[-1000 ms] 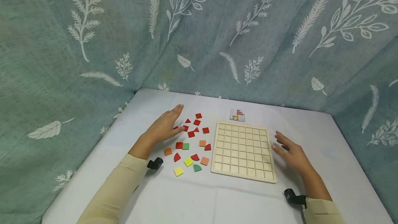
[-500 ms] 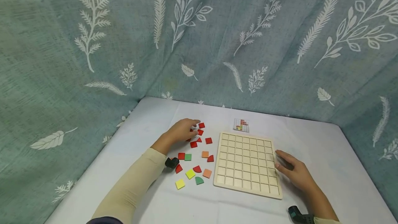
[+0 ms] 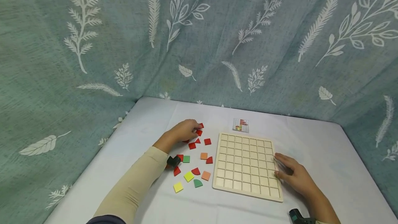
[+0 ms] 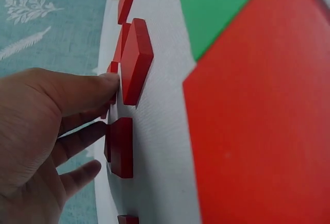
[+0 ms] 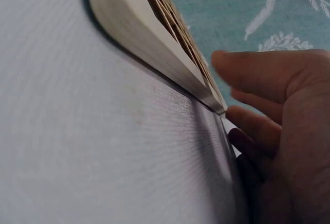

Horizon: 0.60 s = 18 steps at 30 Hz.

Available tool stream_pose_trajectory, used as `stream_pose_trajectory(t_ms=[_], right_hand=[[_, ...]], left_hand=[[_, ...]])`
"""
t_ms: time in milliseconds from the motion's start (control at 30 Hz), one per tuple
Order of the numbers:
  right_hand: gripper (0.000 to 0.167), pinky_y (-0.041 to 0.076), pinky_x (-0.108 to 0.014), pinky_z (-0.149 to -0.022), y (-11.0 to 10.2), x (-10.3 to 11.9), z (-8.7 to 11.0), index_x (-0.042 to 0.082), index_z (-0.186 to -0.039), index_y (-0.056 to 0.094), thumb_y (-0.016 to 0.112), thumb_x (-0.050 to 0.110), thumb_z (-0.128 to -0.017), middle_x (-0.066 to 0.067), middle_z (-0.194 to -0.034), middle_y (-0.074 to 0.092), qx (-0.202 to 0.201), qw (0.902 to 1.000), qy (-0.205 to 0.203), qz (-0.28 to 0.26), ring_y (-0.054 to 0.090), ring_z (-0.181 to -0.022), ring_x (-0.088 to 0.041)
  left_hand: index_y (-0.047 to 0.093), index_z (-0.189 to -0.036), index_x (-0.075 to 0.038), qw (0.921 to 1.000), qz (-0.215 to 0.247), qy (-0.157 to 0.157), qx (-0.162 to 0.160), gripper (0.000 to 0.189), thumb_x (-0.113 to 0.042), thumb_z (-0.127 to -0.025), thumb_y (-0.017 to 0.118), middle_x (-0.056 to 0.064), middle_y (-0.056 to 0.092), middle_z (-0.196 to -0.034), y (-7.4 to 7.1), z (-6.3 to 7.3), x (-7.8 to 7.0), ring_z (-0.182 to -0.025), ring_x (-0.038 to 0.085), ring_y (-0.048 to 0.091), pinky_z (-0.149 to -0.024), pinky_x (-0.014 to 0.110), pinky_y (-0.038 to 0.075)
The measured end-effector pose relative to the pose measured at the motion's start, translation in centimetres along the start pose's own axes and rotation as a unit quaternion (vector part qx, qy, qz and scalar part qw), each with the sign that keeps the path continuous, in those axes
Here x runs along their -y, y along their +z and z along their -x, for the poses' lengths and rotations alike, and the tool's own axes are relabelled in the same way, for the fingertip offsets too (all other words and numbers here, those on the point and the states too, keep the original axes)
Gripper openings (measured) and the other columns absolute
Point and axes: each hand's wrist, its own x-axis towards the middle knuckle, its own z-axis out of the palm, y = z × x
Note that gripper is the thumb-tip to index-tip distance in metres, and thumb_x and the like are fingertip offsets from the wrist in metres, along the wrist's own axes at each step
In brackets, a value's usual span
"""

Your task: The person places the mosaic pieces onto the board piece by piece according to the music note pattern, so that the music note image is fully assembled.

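My left hand [image 3: 184, 130] reaches in among the red tiles. Its thumb and forefinger come together at the left side of a red square tile [image 3: 201, 126] and pinch it, with the tile's left part covered. Just below lies another red square tile [image 3: 199, 132]. In the left wrist view the thumb [image 4: 93, 89] points at the tiles while the other fingers are spread beneath. To the right, a wooden grid board [image 3: 247, 167] lies flat. My right hand [image 3: 293, 175] rests with loose fingers at the board's right edge.
Behind the board lies a small pattern card [image 3: 240, 125]. Scattered left of the board are several tiles, among them a green square [image 3: 186, 159], a yellow square [image 3: 178, 187], an orange square [image 3: 206, 175] and a green quarter circle [image 3: 198, 183]. A patterned curtain [image 3: 217, 44] hangs behind.
My left hand has moved right and down from above the tiles, its fingers closing at the red square tile. My right hand has moved up to the board's edge. The view has shifted slightly.
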Motion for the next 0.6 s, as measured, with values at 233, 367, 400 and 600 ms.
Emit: stream_pose_trajectory(t_ms=[233,367,400,600], right_hand=[[0.062,0.025,-0.065,-0.102,-0.4,0.1,-0.2,0.005,-0.134,0.059,0.078,0.032,-0.081,-0.013,-0.15,0.038,0.019,0.9993,-0.031,0.01,0.028,-0.137,-0.044],[0.064,0.024,-0.064,-0.102,-0.2,0.1,-0.3,0.005,-0.134,0.058,0.078,0.034,-0.081,-0.013,-0.15,0.038,0.023,0.9991,-0.033,0.012,0.028,-0.137,-0.043],[0.064,0.024,-0.064,-0.103,-0.2,0.1,-0.3,0.005,-0.134,0.058,0.078,0.033,-0.081,-0.013,-0.15,0.038,0.021,0.9991,-0.033,0.014,0.028,-0.137,-0.043],[0.064,0.024,-0.063,-0.104,0.0,-0.4,-0.3,0.003,-0.133,0.058,0.079,0.03,-0.08,-0.014,-0.149,0.038,0.013,0.9993,-0.028,0.02,0.028,-0.137,-0.043]], left_hand=[[0.07,-0.116,-0.019,0.9996,0.002,0.019,0.022,0.027,-0.02,-0.089,0.072,-0.007,0.057,-0.099,-0.3,-0.4,0.2,-0.087,0.013,0.052,-0.082,0.03,0.046],[0.069,-0.119,-0.02,0.9991,-0.008,0.035,0.021,0.029,-0.021,-0.09,0.07,-0.007,0.056,-0.103,-0.6,-0.7,0.4,-0.092,0.011,0.052,-0.086,0.03,0.045],[0.069,-0.12,-0.019,0.9991,-0.004,0.038,0.018,0.03,-0.021,-0.091,0.07,-0.007,0.057,-0.104,-0.6,-0.8,0.3,-0.093,0.011,0.052,-0.088,0.031,0.045],[0.067,-0.123,-0.018,0.9975,0.011,0.07,-0.002,0.031,-0.024,-0.092,0.068,-0.008,0.057,-0.106,-0.3,-2.2,-0.8,-0.094,0.01,0.052,-0.089,0.03,0.045]])
